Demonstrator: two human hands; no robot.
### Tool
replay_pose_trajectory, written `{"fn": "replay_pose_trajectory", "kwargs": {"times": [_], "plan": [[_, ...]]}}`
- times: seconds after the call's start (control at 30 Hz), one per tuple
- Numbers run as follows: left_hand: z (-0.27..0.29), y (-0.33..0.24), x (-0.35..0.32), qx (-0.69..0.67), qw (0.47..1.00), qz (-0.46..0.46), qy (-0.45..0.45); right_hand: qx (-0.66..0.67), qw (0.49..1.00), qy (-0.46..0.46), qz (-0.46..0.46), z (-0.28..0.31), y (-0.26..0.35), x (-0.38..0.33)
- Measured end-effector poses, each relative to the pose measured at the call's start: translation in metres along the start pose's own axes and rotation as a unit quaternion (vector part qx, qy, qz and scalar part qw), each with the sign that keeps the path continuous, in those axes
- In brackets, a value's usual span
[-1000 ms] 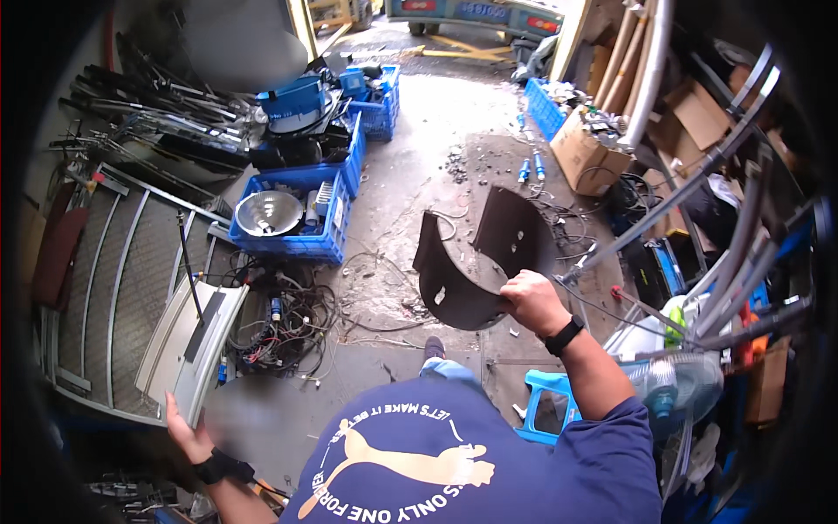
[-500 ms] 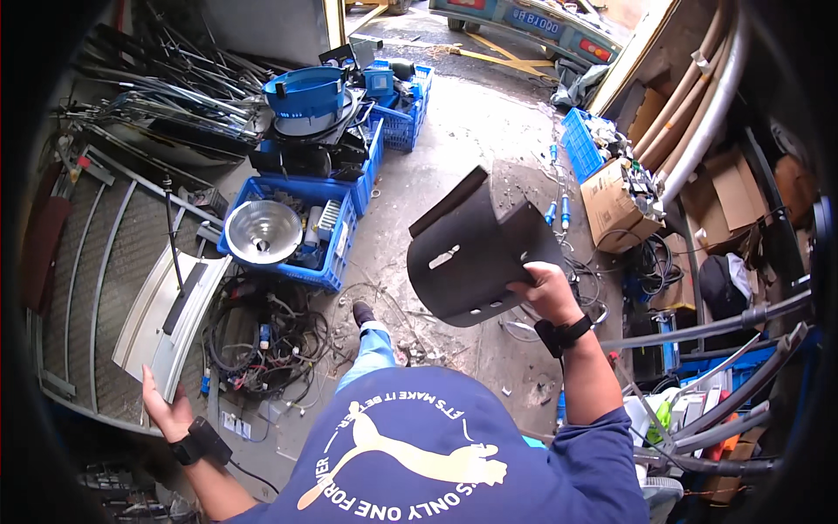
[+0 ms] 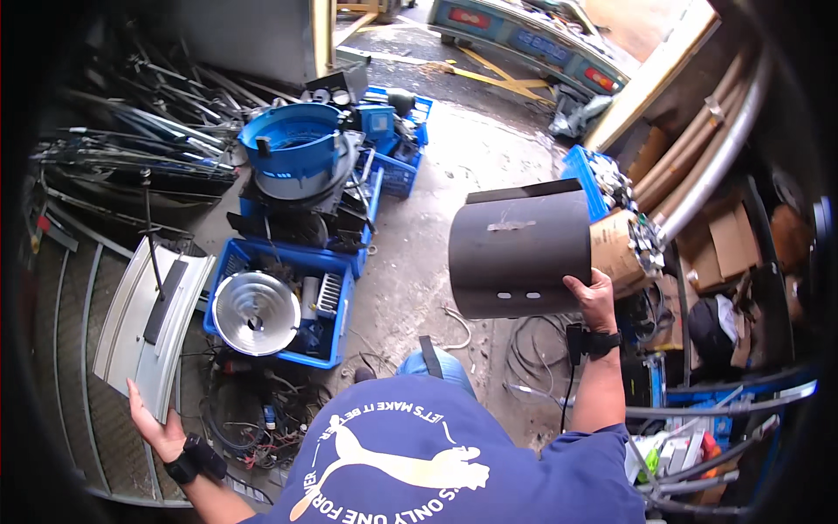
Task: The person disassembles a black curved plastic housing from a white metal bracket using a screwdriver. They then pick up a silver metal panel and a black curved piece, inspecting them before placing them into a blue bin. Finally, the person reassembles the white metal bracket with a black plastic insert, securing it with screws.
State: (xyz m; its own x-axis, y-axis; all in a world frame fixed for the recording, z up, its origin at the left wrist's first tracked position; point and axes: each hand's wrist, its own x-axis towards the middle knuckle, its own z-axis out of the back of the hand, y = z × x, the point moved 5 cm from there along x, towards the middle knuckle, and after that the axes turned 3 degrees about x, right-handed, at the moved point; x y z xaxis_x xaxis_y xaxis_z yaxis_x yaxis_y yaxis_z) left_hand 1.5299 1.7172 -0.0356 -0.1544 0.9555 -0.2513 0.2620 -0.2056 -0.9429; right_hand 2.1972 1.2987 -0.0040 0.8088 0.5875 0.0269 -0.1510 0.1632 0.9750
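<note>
A curved black sheet (image 3: 519, 249) with slots cut in it hangs from my right hand (image 3: 596, 301), which grips its right edge between thumb and fingers. On the other side, my left hand (image 3: 160, 432) is closed on the lower end of a curved off-white panel (image 3: 131, 327). A dark strip (image 3: 166, 301) lies along the panel's face, and a thin black rod (image 3: 153, 236) rises from it. My left fingers are partly hidden behind the panel. Both pieces are held up off the floor, well apart from each other.
Blue crates (image 3: 336, 336) stand ahead on the left, one holding a silver reflector dish (image 3: 256, 313), with a blue round tub (image 3: 297, 144) behind. Metal rods pile up at far left. Tangled cables (image 3: 236, 410) lie on the floor; a cardboard box (image 3: 615, 253) and long tubes (image 3: 698, 144) stand right.
My right hand has moved right and turned the black sheet, so its rounded outer face now shows. The white panel, still in my left hand, has shifted slightly left. My view has shifted too.
</note>
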Motion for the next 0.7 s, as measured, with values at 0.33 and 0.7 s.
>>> {"fn": "replay_pose_trajectory", "kwargs": {"times": [0.33,0.7], "plan": [[-0.098,-0.008,-0.036,-0.065,0.992,-0.1,-0.049,-0.037,0.981,0.089,0.166,-0.143,0.126,0.249],[-0.204,0.003,-0.141,0.34,0.802,-0.356,-0.339,-0.071,0.827,0.288,0.478,-0.418,0.207,0.488]]}}
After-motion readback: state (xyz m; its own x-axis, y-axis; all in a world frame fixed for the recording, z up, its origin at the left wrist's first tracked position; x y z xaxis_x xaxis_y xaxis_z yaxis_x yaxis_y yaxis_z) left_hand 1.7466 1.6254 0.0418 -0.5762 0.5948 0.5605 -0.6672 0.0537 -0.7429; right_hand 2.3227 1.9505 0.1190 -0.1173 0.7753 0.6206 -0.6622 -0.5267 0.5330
